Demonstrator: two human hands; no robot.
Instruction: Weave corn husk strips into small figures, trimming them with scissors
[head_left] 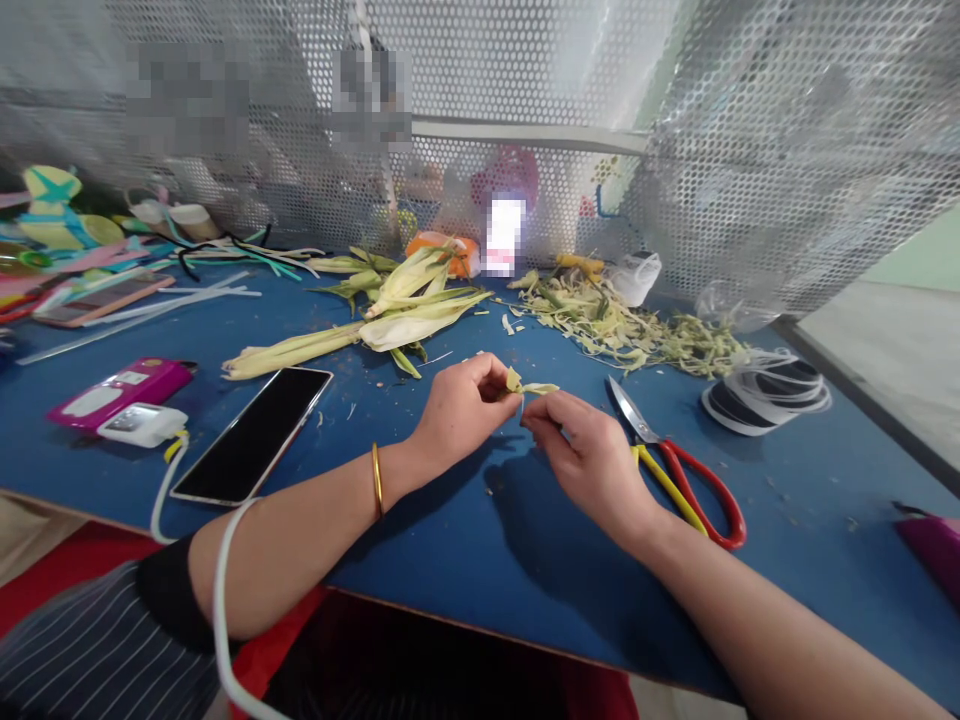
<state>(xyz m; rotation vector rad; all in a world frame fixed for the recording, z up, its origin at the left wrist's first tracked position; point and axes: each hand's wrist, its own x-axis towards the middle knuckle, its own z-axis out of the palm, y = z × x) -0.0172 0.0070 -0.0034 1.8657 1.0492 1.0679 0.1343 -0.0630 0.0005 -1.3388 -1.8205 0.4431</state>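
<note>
Over the middle of the blue table, my left hand (471, 400), with a gold bangle on its wrist, pinches a small folded piece of corn husk (514, 380). A thin pale strip of it sticks out to the right, above the fingertips of my right hand (574, 430). Those fingers are pinched together close by; what they grip is too small to make out. A fine whitish line shows between the two hands. Beyond them lie whole corn husks (420, 300) on a pale stalk. Red-and-yellow-handled scissors (675, 465) lie partly opened beside my right hand.
Left of my arm are a black-screened phone (255, 435), a magenta case (124, 395) and a white cabled device (142, 424). Shredded husk (615, 325) is piled at back right, near a wound white cord (765, 390). A perforated screen (517, 70) stands behind the table.
</note>
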